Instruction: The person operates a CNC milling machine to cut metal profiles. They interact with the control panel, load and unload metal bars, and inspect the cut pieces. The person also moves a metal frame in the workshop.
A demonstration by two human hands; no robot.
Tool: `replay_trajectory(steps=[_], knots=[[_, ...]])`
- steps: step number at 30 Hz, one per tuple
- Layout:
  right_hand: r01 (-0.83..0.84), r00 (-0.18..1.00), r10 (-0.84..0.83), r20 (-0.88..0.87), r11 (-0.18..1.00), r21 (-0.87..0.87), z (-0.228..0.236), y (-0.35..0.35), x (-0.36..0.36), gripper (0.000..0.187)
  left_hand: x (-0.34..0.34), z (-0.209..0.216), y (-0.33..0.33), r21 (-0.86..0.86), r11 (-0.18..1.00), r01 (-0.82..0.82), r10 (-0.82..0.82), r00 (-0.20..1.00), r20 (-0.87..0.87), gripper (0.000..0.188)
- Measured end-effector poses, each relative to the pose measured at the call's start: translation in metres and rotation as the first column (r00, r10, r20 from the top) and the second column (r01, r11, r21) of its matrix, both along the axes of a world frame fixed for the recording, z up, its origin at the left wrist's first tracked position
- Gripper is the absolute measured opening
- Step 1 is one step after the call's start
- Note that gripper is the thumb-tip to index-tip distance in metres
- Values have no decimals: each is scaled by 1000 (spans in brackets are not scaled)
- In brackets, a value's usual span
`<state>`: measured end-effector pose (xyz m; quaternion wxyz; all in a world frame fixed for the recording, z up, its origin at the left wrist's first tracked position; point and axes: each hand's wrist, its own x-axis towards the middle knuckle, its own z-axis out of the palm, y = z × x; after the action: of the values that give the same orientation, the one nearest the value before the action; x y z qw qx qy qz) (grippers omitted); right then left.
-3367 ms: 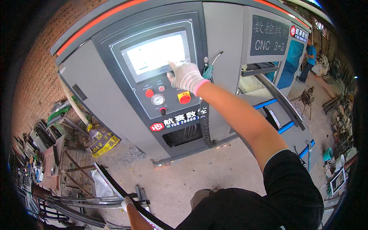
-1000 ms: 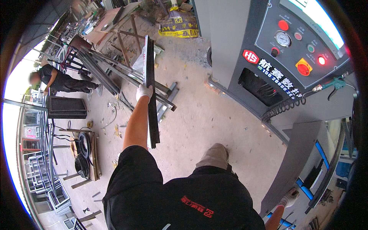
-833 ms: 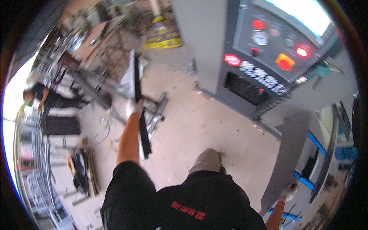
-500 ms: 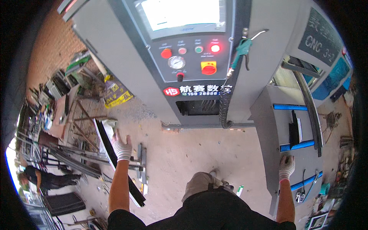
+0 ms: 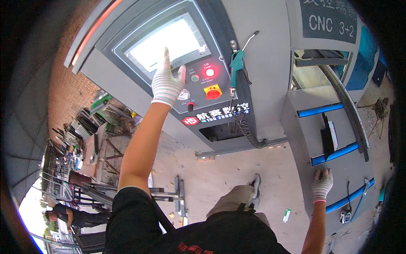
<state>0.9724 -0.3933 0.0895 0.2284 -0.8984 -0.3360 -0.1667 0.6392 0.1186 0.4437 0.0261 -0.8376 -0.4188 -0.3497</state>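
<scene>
My left hand [image 5: 165, 86], in a striped white glove, is raised in front of the machine's control panel. Its index finger stretches up over the bright touchscreen [image 5: 163, 39] and the thumb stands apart; whether the fingertip touches the glass I cannot tell. The hand holds nothing and covers some of the panel's buttons. My right hand [image 5: 322, 185], gloved alike, lies with fingers extended on the grey machine table [image 5: 304, 146], beside a blue roller strip [image 5: 336, 154]. Just beyond that strip lies a short black profile piece [image 5: 327, 139].
A green air blow gun [image 5: 237, 63] hangs at the panel's right edge on a coiled black hose [image 5: 247, 131]. On the table's near end lies a tape measure [image 5: 345, 216]. Metal profiles [image 5: 91, 188] crowd the left, where another person [image 5: 78, 216] stands at a distance.
My left hand has risen from beside the long black profile at the left to the touchscreen. The view has turned toward the panel. My right hand has stayed on the table.
</scene>
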Motion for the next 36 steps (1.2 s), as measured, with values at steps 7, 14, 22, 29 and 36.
replay_trajectory(steps=[7,14,22,29,36], knots=[[25,997,-25,-76,1000,-1,-2,0,1,20,49,14,5,20,999,-31,30,997,68,106],[14,998,-17,68,999,49,-21,-5,2,20,57,22,-6,-155,980,-121,136,987,91,114],[-5,994,12,-109,998,70,-7,-5,-5,23,44,19,14,-137,988,-69,70,998,1,69],[-15,979,17,-205,1000,10,13,-7,-4,22,51,23,21,-200,963,-183,202,976,79,105],[-60,960,76,-269,996,67,16,-13,-1,20,60,27,33,-146,950,-277,292,951,99,108]])
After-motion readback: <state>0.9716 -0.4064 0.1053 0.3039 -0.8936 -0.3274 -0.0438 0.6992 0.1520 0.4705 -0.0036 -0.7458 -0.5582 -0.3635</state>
